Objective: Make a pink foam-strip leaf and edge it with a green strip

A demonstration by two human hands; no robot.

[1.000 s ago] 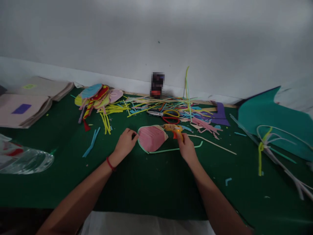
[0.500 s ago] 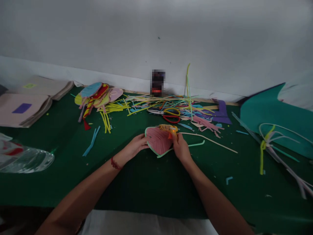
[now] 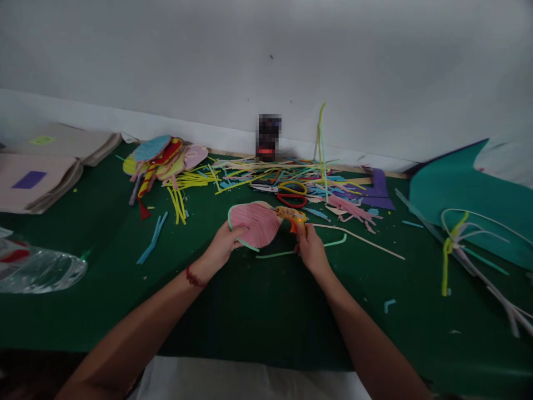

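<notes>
My left hand [image 3: 224, 243] grips the left edge of a pink ribbed fan-shaped piece [image 3: 259, 225], thumb on top. Mint-green trim runs along its left and lower left edge. My right hand [image 3: 311, 250] is closed round the handle of a yellow hot glue gun [image 3: 293, 216] with an orange trigger and a lit orange light. The gun's nozzle points left, at the right edge of the pink piece; whether it touches I cannot tell. A loose mint-green strip [image 3: 275, 255] passes by my right fingers; whether they hold it is hidden.
Scissors [image 3: 291, 191] lie before a heap of coloured strips [image 3: 266, 169] along the wall. Finished fan-shaped pieces [image 3: 166, 158] are piled at back left. Paper stacks [image 3: 37, 180] and a clear plastic bottle [image 3: 50, 269] are at left. A teal sheet [image 3: 466, 194] and tied strips [image 3: 447, 250] lie at right.
My left hand has drawn the pink piece left and turned it. The mint-green strip now lies apart from its lower right edge. The glue gun's nozzle now points at its right edge.
</notes>
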